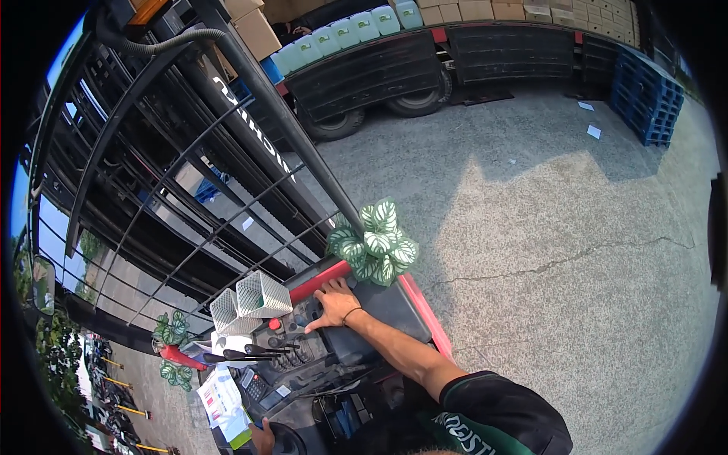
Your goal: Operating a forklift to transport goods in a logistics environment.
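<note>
My right hand [332, 303] rests with fingers spread on the dark forklift dashboard [379, 311], near a red knob [274, 323] and white lattice baskets [258, 299]. Below the baskets are black levers [258, 350], a calculator [253, 383] and papers [221, 403] over a green clipboard. My left hand [263, 434] is low, beside the steering wheel [288, 444] and clipboard; its grip is unclear. A leafy plant [375, 243] with striped leaves sits at the dashboard's right corner, another [173, 330] at its left.
The forklift's mast and grille [189, 167] fill the left. Beyond stands a truck bed [500, 57] with pale jugs [341, 34] and cardboard boxes [478, 11]. Stacked blue pallets [644, 98] stand on the cracked concrete [569, 288], with scattered papers. Parked bikes line the far lower left.
</note>
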Tool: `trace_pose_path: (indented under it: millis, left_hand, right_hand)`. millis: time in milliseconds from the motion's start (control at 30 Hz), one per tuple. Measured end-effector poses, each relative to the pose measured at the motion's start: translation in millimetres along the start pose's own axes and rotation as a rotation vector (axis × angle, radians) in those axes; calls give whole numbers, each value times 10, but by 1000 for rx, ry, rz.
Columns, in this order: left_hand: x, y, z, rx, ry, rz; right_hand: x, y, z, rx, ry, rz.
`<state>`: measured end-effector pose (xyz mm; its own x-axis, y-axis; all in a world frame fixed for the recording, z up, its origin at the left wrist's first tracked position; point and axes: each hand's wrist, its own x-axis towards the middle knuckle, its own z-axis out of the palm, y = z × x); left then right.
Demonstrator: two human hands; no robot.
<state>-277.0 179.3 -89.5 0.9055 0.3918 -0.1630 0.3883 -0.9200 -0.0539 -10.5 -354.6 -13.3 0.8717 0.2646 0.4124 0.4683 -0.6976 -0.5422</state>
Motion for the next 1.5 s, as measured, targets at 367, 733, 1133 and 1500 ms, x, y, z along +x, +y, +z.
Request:
trace_pose_path:
  millis: [367, 733, 1133, 1500]
  left_hand:
    - [-508, 1071, -42, 1, -80, 26]
    - [-354, 1161, -128, 160, -116, 90]
    - [107, 1455, -479, 328, -567, -138]
    - [143, 1461, -282, 101, -970, -207]
  right_hand:
    - [-11, 339, -108, 13, 1, 1]
    - [-52, 468, -168, 53, -62, 2]
    - [-78, 816, 17, 63, 40, -2]
    - [2, 848, 56, 52, 8, -14]
